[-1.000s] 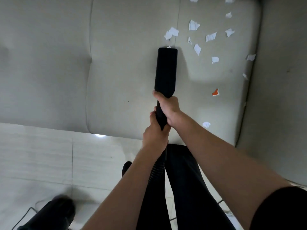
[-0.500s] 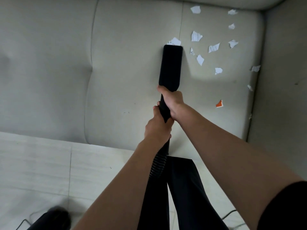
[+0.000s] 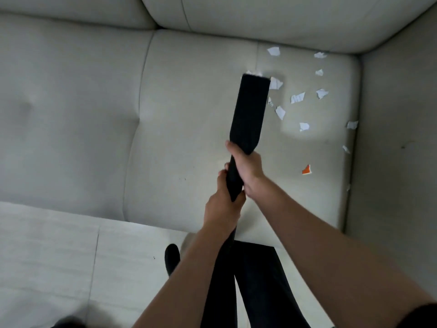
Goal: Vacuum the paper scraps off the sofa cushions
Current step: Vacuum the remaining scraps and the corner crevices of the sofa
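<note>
A pale grey-beige upholstered sofa seat cushion (image 3: pixel 189 129) lies under the long flat black plastic vacuum nozzle (image 3: pixel 250 110), which points away from the person with its far end on the fabric. Past that far end rise the sofa's back cushions (image 3: pixel 260 17), and well to the nozzle's right stands the matching armrest (image 3: pixel 397 162). A white tiled floor (image 3: pixel 59 256) spreads on the near side of the nozzle, below and left of its handle end. The person's black trouser legs (image 3: pixel 260 280) show beneath the handle end.

The right hand (image 3: pixel 248 166) wraps its fingers around the neck where the nozzle narrows. The left hand (image 3: pixel 222 207) grips the handle just behind it, the two hands touching.

Torn white paper scraps (image 3: pixel 297 97) lie scattered on the cushion to the nozzle's right, from just beside its edge out to the armrest seam. One scrap (image 3: pixel 254 73) peeks out at the nozzle's far end, and another (image 3: pixel 275 83) touches its far right corner. A small orange-and-white paper scrap (image 3: pixel 306 169) lies right of the neck, apart from the rest.
</note>
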